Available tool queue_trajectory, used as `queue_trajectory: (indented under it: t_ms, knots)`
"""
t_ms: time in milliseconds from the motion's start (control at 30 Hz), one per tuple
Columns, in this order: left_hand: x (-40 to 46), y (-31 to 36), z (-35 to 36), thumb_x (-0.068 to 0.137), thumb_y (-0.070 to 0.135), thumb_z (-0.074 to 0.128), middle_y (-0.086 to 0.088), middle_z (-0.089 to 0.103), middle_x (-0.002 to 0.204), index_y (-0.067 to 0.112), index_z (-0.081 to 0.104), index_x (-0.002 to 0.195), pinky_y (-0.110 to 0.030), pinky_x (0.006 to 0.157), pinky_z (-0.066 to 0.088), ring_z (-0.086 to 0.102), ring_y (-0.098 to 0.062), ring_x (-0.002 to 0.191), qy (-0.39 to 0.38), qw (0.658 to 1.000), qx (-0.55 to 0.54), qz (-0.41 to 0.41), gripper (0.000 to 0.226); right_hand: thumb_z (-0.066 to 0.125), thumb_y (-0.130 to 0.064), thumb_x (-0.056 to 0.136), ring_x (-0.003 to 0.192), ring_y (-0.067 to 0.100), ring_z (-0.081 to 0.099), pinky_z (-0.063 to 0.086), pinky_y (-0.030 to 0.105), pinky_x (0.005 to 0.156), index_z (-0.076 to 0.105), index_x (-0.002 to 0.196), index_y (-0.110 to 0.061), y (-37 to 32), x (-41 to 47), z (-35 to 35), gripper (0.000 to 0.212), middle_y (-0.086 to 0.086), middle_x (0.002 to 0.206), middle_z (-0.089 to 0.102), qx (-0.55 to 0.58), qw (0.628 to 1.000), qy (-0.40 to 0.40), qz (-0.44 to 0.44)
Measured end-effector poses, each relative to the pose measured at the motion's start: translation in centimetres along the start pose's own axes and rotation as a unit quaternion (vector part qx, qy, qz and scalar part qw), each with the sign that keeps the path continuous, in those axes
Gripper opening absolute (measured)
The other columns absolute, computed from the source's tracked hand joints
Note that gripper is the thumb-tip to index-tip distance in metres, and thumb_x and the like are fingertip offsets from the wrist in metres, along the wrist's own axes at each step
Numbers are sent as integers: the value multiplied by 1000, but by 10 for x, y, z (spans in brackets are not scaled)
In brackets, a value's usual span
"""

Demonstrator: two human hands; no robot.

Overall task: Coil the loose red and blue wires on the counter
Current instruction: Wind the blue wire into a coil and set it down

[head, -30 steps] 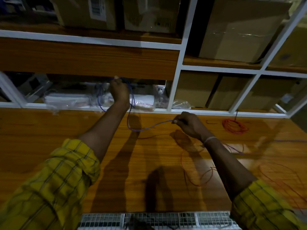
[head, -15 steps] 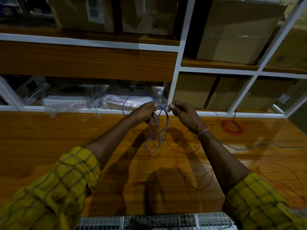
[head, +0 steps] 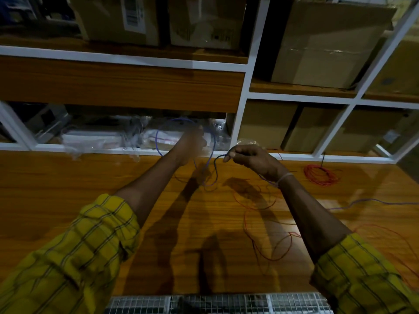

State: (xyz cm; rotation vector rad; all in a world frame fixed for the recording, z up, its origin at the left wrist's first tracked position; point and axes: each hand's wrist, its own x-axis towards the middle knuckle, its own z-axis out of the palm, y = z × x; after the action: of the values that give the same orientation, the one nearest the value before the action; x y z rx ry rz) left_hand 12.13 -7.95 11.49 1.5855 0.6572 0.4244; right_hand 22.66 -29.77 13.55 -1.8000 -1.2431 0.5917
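Both hands hold blue wire: left hand, right hand.

Your left hand is raised over the far edge of the bench, blurred, with loops of blue wire arcing around it; whether its fingers clamp the wire cannot be told. Your right hand sits just beside it, its fingers pinching the same blue wire, which hangs in a loop between both hands. Loose red wire lies sprawled on the bench under your right forearm. A coiled red bundle rests near the far right of the bench. A further run of blue wire trails off to the right edge. Cardboard boxes fill the shelves behind.
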Motion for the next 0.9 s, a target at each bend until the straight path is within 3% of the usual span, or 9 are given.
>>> queue_trajectory:
  t_ms: [133,233,367,467,567,767,900]
  knots:
    - [-8,4,13,113,35,28,-6,67,74,13,50,102,-19,46,36,55,-12,53,-19,997,52,44,33,52,-16,107,70,-5,50,40,10,67,75,113,-4,-11,5,3,26,-23,75,64,-7,999,-42,-26]
    - [-13,1,22,113,38,31,-9,67,91,16,50,113,-30,61,48,63,-22,75,-58,992,84,75,28,48,-10,108,71,-6,54,41,11,68,72,110,1,-18,6,4,26,-21,76,67,26,999,-11,-46]
    - [-20,-4,25,113,38,34,-12,71,77,17,51,116,-40,70,54,68,-31,69,-150,988,-9,32,27,48,-9,108,71,-11,58,42,7,65,69,110,9,-11,10,0,27,-21,78,70,56,995,64,-50]
    - [-25,-1,23,111,40,36,4,57,59,17,53,111,-31,56,41,43,-13,44,-180,983,-20,-18,29,49,-10,108,65,-9,54,38,6,61,69,108,10,-2,13,-3,28,-23,71,66,65,993,90,-36]
    - [-24,1,16,110,44,37,4,33,62,19,45,95,-20,43,23,21,-9,47,-229,972,-7,-57,31,53,-13,107,62,-9,53,37,5,59,68,104,8,4,12,-6,27,-26,63,62,67,992,100,-26]
    - [-22,9,-9,109,45,40,3,24,65,21,45,84,-21,43,8,14,-8,47,-300,952,-25,-53,35,64,-23,101,66,-6,54,43,9,61,67,91,3,8,14,-12,27,-15,71,62,68,992,108,7]
    - [-16,8,-30,110,41,41,5,22,63,21,45,81,-19,41,9,12,-7,48,-299,950,-78,-45,35,62,-19,102,63,-9,56,43,6,59,63,93,11,11,14,-18,32,-21,63,61,61,992,114,8]
